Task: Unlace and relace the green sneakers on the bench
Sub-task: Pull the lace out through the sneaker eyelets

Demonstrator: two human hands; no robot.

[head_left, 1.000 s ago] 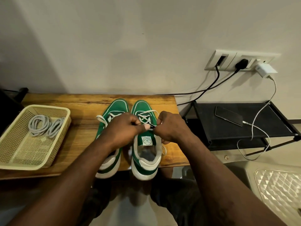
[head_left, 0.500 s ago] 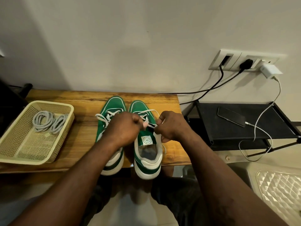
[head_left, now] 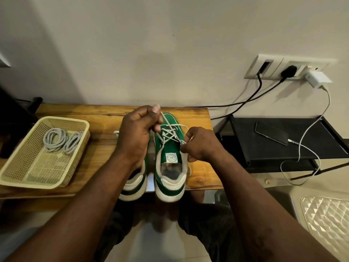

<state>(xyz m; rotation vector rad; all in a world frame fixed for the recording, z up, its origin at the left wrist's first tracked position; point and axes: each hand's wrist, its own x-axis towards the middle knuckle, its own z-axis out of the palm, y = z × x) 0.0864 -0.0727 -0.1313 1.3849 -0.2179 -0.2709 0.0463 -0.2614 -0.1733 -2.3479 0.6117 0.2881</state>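
Right: both sneakers sit heels toward the person, just overhanging the counter's (head_left: pixel 102 118) near edge, so the eyelets face up within reach. Left sneaker (head_left: pixel 132 188) is mostly hidden under the forearm. Right sneaker (head_left: pixel 170 167) is the one being worked. Right hand (head_left: pixel 200 144) fingers pinch the lace (head_left: pixel 167 138) at the top right eyelet, likely to anchor it. Left hand (head_left: pixel 136 129) is fisted round the lace's free end, raised over the toes, probably to draw it through. Crossings look loose; can't tell unlacing from relacing. Off left, a basket (head_left: pixel 37 184) holds coiled cords (head_left: pixel 54 138), clear of the shoes. Off right, a phone (head_left: pixel 271 132) lies on a shelf (head_left: pixel 236 144), cable plugged in.
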